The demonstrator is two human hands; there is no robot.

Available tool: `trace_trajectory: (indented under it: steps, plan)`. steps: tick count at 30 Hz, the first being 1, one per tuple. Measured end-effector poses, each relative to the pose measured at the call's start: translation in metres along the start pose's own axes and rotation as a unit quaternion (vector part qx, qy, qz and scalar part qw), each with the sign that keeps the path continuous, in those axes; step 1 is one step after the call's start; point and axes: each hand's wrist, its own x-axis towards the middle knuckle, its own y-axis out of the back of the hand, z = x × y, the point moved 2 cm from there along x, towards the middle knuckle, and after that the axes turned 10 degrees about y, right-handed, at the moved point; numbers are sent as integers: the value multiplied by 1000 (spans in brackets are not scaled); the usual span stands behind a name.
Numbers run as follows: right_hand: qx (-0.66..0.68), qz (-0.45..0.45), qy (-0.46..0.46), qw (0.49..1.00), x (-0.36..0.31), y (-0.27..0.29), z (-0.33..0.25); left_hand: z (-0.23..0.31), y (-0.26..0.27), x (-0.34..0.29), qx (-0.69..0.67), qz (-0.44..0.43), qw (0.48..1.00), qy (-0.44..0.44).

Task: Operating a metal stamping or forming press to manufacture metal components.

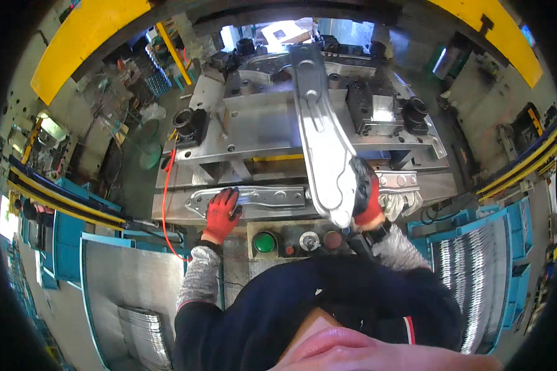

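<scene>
Meanwhile, right hand (370, 207) grips a long stamped-metal blank (320, 142) — left hand (221, 212) lies spread on another flat blank (263, 198).

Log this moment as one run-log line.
left hand: resting on flat metal part | right hand: gripping long metal part | press die: open

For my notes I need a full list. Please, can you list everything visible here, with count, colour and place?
long metal part: one, silver, held up over the press die, centre
flat metal part: one, silver, lying on the die's front ledge
press die: one, grey steel, centre top
round buttons: three, one green, one silver, one dark red, on the panel below the ledge
hose: one, red, left of the die
bins of stacked metal parts: blue, lower right and lower left
left hand: red glove, resting on the flat metal part
right hand: red glove, gripping the long metal part
</scene>
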Motion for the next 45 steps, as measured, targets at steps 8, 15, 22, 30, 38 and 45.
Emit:
trace_trajectory:
  steps: [8, 15, 22, 30, 38, 45]
  plan:
    - [385, 206, -343, 832, 117, -97, 55, 44, 69, 85, -38, 186, 975, -114]
    - [338, 257, -249, 871, 163, -155, 89, 1, 58, 159, 37, 176, 981, -78]
    - [345, 180, -142, 910, 195, -219, 168, 0, 54, 162, 2, 169, 984, -53]
    - [-397, -236, 85, 883, 245, -195, 167, 5, 61, 164, 1, 164, 985, -56]
    - [-466, -304, 69, 828, 275, -162, 116, 6, 64, 166, -16, 168, 984, -63]
    - [-441, -367, 101, 812, 315, -182, 164, 4, 58, 170, -8, 143, 989, -45]
